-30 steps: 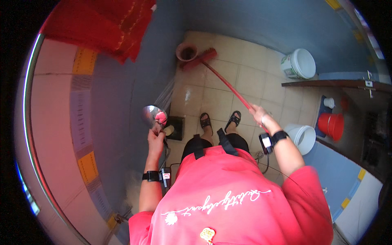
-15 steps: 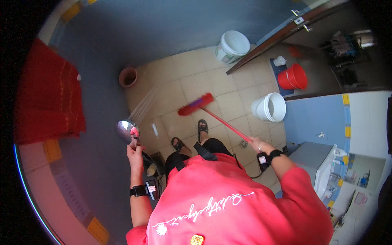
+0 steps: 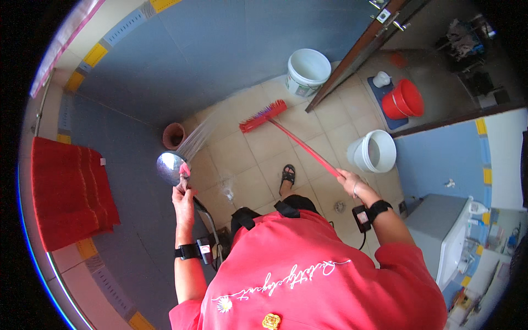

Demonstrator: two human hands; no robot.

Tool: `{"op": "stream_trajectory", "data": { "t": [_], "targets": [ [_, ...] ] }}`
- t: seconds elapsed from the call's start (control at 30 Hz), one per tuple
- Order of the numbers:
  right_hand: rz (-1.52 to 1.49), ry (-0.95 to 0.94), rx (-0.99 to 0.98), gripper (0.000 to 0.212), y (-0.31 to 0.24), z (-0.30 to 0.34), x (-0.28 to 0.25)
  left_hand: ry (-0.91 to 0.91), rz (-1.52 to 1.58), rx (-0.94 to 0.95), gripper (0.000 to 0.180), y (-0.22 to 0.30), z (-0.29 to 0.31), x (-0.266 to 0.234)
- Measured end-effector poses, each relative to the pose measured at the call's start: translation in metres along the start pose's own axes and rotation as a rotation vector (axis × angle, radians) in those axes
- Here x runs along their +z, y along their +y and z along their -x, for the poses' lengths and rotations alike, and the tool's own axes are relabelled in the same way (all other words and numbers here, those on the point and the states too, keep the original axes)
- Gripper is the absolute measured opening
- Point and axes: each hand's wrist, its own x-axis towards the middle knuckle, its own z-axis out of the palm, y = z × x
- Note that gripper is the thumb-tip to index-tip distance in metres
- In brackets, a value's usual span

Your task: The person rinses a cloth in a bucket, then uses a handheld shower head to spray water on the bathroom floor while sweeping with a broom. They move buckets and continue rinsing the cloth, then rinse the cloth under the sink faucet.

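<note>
Nearest, at the left of the frame, the left hand is closed round the neck of a chrome shower head, and right of centre the right hand is wrapped round the red broom's handle. Farther out, water sprays up from the shower head past a reddish pot, while the broom's bristled head rests on the tiled floor, above centre. Beyond it, a white bucket stands at upper middle, by the wall.
</note>
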Motion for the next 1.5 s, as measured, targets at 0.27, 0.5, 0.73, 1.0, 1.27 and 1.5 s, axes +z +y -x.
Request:
{"op": "stream_trajectory", "data": {
  "t": [0.27, 0.5, 0.73, 1.0, 1.27, 1.5],
  "targets": [
    [0.092, 0.014, -0.198, 0.037, -0.094, -0.117, -0.070, 0.038, -0.030, 0.002, 0.008, 0.070, 0.018, 0.039],
    [-0.099, -0.215, -0.086, 0.031, -0.066, -0.161, -0.076, 0.027, -0.026, -0.025, 0.008, 0.102, 0.006, 0.083],
    [-0.182, -0.265, 0.044, 0.030, 0.066, -0.064, -0.101, 0.020, 0.005, -0.030, 0.005, 0.116, -0.026, 0.099],
    [-0.042, -0.128, 0.030, 0.039, 0.042, -0.024, -0.122, 0.104, 0.017, -0.037, 0.004, 0.107, -0.066, 0.093],
    [-0.010, -0.040, -0.014, 0.037, -0.091, -0.161, -0.122, 0.027, 0.002, -0.076, 0.003, 0.103, -0.070, 0.073],
    [-0.185, -0.189, 0.081, 0.033, -0.035, -0.114, -0.116, 0.010, 0.069, -0.147, 0.003, 0.105, -0.078, 0.078]
  ]
}}
